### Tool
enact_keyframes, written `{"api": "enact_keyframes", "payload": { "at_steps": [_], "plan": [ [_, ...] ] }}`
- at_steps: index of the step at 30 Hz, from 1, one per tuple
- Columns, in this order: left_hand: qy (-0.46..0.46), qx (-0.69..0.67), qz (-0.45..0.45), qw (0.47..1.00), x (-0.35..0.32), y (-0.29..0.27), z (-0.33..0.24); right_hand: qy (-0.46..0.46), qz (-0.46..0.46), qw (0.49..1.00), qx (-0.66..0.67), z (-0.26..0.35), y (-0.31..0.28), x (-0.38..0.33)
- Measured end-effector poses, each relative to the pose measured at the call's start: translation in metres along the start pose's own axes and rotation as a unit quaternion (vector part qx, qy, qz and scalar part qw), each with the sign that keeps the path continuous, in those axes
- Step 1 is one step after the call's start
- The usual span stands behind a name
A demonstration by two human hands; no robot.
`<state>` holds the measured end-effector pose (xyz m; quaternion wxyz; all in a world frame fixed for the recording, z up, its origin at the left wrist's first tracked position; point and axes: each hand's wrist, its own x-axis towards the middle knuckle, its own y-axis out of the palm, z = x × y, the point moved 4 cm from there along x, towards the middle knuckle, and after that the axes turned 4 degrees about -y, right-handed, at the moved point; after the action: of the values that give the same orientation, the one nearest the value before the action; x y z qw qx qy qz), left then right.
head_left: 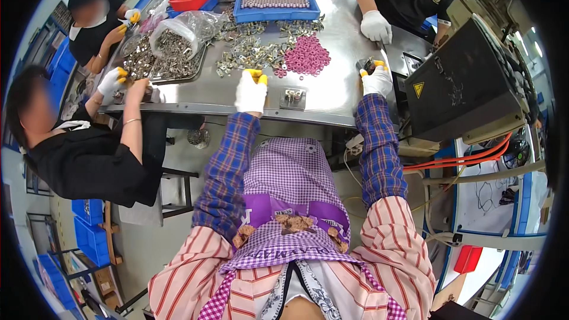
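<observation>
- white-gloved, yellow-tipped left hand, head view: above the near edge of the steel table, beside loose metal pieces and a heap of pink rings.
- its fingers: bent, tips close together; cannot tell if they pinch anything.
- right hand, same gloves: by the table's right end, fingers curled round a small dark part; thumb contact not clear.
- small metal block sits on the table between the hands, near the edge, apart from both.
- step in hand, as i judge it: handling small parts, dark part held at right, left hand at the loose pieces.
- next move, my guess: calls for a light fingertip pinch at left and a steady hold at right.
- around: blue tray of upright pieces beyond the heap; dark machine box to the right.
</observation>
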<state>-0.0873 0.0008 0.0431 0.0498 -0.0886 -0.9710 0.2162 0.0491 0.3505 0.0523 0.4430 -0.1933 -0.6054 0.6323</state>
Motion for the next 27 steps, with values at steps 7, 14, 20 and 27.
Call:
{"api": "enact_keyframes", "payload": {
  "at_steps": [7, 14, 20, 27],
  "plan": [
    [-0.033, -0.003, 0.071, 0.997, -0.038, 0.037, -0.009, -0.003, 0.024, 1.000, 0.006, 0.001, -0.004, 0.001],
    [0.094, 0.150, -0.056, 0.983, -0.054, 0.019, -0.013, -0.038, -0.003, 0.999, 0.029, -0.013, 0.007, 0.008],
    [0.273, 0.247, -0.186, 0.911, -0.063, 0.017, -0.001, -0.039, -0.061, 0.996, -0.051, -0.002, -0.010, -0.002],
    [0.268, 0.288, -0.191, 0.899, -0.060, 0.023, 0.000, -0.243, 0.050, 0.941, 0.229, 0.077, -0.012, -0.054]
  ]
}}
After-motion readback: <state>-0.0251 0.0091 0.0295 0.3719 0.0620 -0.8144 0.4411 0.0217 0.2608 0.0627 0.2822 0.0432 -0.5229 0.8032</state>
